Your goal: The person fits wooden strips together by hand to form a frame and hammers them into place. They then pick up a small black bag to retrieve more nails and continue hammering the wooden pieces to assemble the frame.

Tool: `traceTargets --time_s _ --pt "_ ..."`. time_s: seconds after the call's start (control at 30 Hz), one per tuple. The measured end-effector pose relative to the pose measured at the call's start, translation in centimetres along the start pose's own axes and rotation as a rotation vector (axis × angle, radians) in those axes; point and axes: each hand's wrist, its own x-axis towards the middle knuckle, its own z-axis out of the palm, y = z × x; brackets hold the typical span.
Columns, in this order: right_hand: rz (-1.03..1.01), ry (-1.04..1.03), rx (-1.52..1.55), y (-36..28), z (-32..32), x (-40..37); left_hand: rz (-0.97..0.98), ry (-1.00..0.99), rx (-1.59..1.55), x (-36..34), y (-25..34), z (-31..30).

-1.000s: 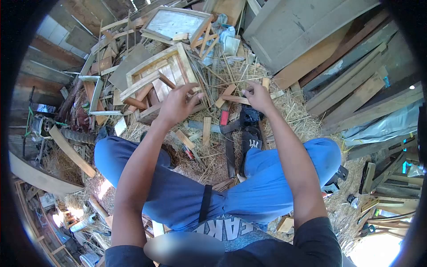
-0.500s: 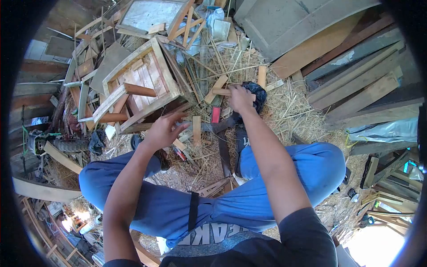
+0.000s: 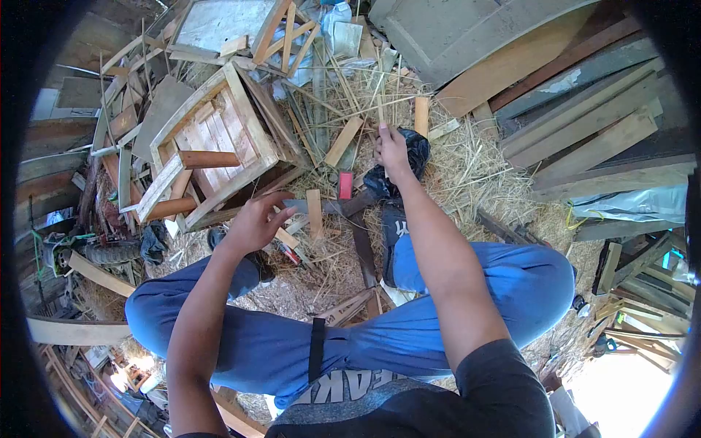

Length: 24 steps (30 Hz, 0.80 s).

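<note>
My right hand (image 3: 393, 155) is closed around a narrow wooden piece (image 3: 382, 109), which points away from me and shows mostly edge-on. Beneath that hand lies a black plastic bag (image 3: 415, 150). My left hand (image 3: 257, 223) hovers with curved fingers and the thumb apart, nothing visible between them. Its fingertips are close to the end of a flat grey strip (image 3: 321, 206). A short wooden block (image 3: 314, 212) lies across this strip. Beside it sit a red block (image 3: 345, 185) and a dark strap-like length (image 3: 363, 248).
An overturned wooden frame with legs (image 3: 219, 139) stands at the left. Grey boards (image 3: 584, 124) are stacked at the right, below a large panel (image 3: 467, 36). Straw (image 3: 467, 168) covers the ground, with loose wood pieces (image 3: 343, 142) on it.
My right hand has turned the wooden piece from lying crosswise to pointing away from me. My left hand has drawn slightly back toward me, its fingers curling a little.
</note>
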Motion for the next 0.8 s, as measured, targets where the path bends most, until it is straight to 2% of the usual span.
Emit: traceTargets --time_s 0.03,0.07,0.17,0.2,0.23,0.3,0.33,0.37,0.43,0.47,0.5,0.57,0.6,0.63,0.7,0.73,0.8 --pt "0.197 -0.175 0.304 -0.8 -0.2 -0.3 -0.023 -0.016 -0.014 0.0 0.1 0.0" --pt "0.23 -0.236 0.418 -1.4 -0.2 -0.8 -0.022 -0.015 -0.012 0.1 0.0 0.1" --pt "0.264 -0.283 0.345 -2.6 0.4 -2.2 -0.004 -0.007 0.018 0.3 -0.2 0.4" --pt "0.26 -0.296 0.204 -2.5 0.6 -2.2 -0.038 -0.03 0.002 0.3 0.4 0.2" --pt "0.259 -0.296 0.207 -2.3 0.7 -2.2 -0.073 -0.052 -0.013 0.2 0.7 0.1" --pt "0.212 -0.303 0.116 -1.5 0.7 -2.1 -0.049 -0.039 -0.006 0.2 0.2 0.4" --pt "0.18 -0.297 -0.095 -1.2 0.7 -1.4 -0.024 -0.025 -0.001 0.2 -0.2 0.5" --pt "0.18 -0.298 -0.092 -0.5 0.7 -1.3 -0.026 -0.026 0.002 0.2 -0.5 0.6" --pt "-0.443 0.189 -1.056 -1.1 0.9 -2.7 0.031 0.0 0.039 0.1 -0.9 0.7" --pt "-0.374 0.218 -1.194 -1.7 0.6 -3.2 0.03 -0.002 0.041 0.1 -1.0 0.6" --pt "-0.371 0.217 -1.193 -1.2 0.1 -3.3 0.003 -0.012 0.042 0.1 -1.1 0.6" --pt "-0.178 0.083 -1.266 -0.1 -1.3 -3.8 -0.024 -0.026 0.038 0.0 -1.1 0.7" --pt "-0.26 0.086 -1.339 0.0 -1.8 -4.7 -0.032 -0.038 0.028 0.0 -0.9 0.6" --pt "-0.26 0.091 -1.341 -0.2 -1.7 -5.0 -0.039 -0.048 0.018 0.0 -0.7 0.5" --pt "-0.124 0.022 -1.195 -0.2 -0.9 -5.4 -0.06 -0.063 0.008 0.1 -0.2 0.3" --pt "-0.213 0.043 -1.144 0.2 -0.5 -6.0 -0.087 -0.079 -0.002 0.1 -0.1 0.3" --pt "-0.226 0.0 -1.123 1.2 0.0 -6.4 -0.041 -0.065 0.017 0.2 -0.6 0.6"
